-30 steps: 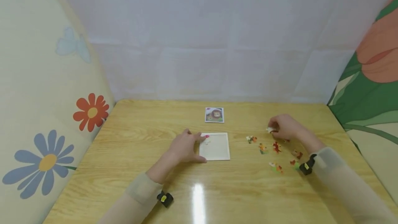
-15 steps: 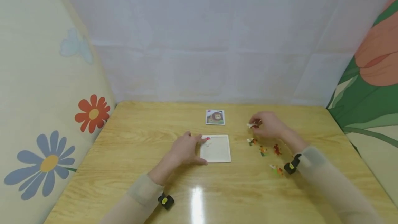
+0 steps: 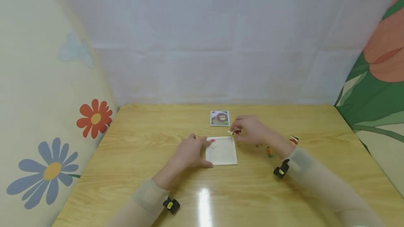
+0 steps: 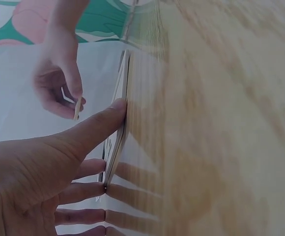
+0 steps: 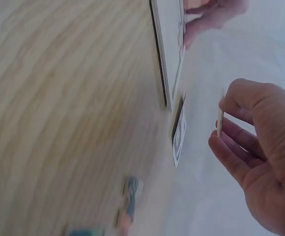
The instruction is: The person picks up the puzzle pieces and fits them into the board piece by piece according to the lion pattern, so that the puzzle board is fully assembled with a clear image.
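My left hand [image 3: 190, 152] lies along the left side of a shallow white puzzle tray [image 3: 222, 155]. Its extended thumb [image 4: 100, 125] touches the near edge, and its fairly straight fingers touch the tray further back. Inside the tray's upper left are a small pink-marked puzzle piece [image 3: 213, 140] and a pale spot whose kind is unclear. With thumb and fingertips, my right hand [image 3: 252, 130] pinches a white and dark red puzzle piece [image 3: 235, 132] above the table, just beyond the tray's upper right corner. The right wrist view shows that puzzle piece [image 5: 220, 120] edge-on.
A small lion picture card [image 3: 220, 118] lies beyond the tray. Loose puzzle pieces, including an orange and green piece [image 3: 269, 151] and a red and white piece [image 3: 294, 140], lie to the right, partly hidden by the right arm. Behind the wooden table [image 3: 151, 122] hangs a white cloth [image 3: 202, 45].
My right hand has carried its puzzle piece left from the loose pieces to near the tray's upper right corner. My left hand has stayed at the tray.
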`<state>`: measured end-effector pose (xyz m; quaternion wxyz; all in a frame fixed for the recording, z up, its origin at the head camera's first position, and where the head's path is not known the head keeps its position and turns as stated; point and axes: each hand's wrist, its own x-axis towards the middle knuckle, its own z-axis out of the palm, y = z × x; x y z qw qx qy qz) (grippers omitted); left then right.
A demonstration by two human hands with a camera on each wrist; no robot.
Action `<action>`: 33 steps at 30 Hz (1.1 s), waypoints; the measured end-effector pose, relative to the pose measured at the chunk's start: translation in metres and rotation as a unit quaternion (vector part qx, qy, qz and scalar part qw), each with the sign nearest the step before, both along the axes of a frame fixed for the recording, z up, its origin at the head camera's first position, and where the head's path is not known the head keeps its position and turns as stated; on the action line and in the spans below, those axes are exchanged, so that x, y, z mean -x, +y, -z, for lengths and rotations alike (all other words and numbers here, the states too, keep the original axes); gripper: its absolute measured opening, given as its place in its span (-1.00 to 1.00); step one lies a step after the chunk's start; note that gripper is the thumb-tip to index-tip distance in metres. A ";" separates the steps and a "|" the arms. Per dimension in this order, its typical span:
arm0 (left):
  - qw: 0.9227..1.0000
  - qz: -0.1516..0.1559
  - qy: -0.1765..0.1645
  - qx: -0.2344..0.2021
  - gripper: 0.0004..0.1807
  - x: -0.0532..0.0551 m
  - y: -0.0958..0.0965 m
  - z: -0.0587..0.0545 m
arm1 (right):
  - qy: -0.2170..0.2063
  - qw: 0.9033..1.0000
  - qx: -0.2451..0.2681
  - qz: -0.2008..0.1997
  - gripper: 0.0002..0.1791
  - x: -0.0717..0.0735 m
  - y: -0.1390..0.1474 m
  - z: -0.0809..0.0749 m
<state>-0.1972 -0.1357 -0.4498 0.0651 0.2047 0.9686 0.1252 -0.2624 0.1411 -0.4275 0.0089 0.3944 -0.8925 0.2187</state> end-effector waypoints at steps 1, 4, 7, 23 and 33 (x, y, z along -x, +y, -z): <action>1.000 0.000 0.000 0.000 -0.05 0.000 0.000 0.000 | 0.000 1.000 -0.003 -0.003 -0.81 -0.001 -0.005 0.000; 1.000 0.001 0.001 0.000 -0.05 0.000 0.000 0.000 | -0.006 1.000 -0.003 -0.012 -0.80 0.000 -0.016 0.005; 1.000 0.005 0.001 0.002 -0.05 0.001 0.001 -0.002 | -0.010 1.000 0.001 -0.023 -0.80 -0.001 -0.023 0.007; 1.000 0.017 0.013 0.014 -0.03 0.001 0.002 -0.002 | -0.036 0.998 -0.021 -0.041 -0.79 -0.006 -0.046 0.019; 1.000 0.016 0.007 0.017 -0.05 0.000 0.002 -0.001 | -0.023 0.997 -0.040 -0.054 -0.77 -0.008 -0.048 0.029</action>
